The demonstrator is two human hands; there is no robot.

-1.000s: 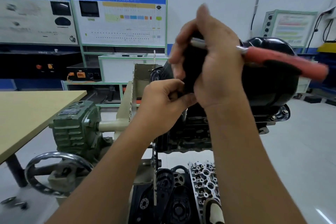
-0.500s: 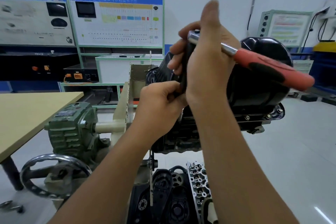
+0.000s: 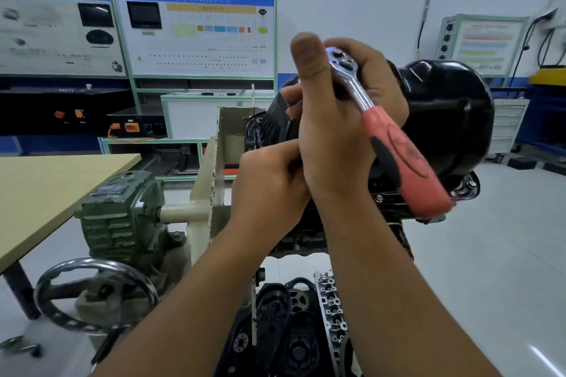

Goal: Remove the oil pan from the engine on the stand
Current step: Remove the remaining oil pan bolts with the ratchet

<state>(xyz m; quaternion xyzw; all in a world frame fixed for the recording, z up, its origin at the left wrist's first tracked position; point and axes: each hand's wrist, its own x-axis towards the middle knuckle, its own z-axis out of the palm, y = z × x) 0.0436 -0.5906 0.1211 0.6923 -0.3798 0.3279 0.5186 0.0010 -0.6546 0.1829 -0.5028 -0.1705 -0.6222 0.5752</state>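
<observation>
The black oil pan point(image 3: 444, 107) sits on top of the upturned engine point(image 3: 306, 236), which is clamped to the cream stand point(image 3: 205, 190). Bolts show along the pan's flange at the right. My right hand point(image 3: 333, 119) grips the chrome head of a ratchet wrench point(image 3: 395, 144) with a red handle; the thumb points up and the handle slants down to the right. My left hand point(image 3: 269, 180) is curled just below it, pinching something small under the ratchet head that my fingers hide.
A green gearbox point(image 3: 119, 217) with a steel handwheel point(image 3: 95, 294) drives the stand at the left. A wooden table point(image 3: 46, 190) is at the far left. Engine covers and a cylinder head point(image 3: 332, 306) lie on the floor below. Training panels line the back wall.
The ratchet's red handle has swung from pointing right to slanting down and right. My right hand turned with it, thumb now upright. My left hand stayed beneath.
</observation>
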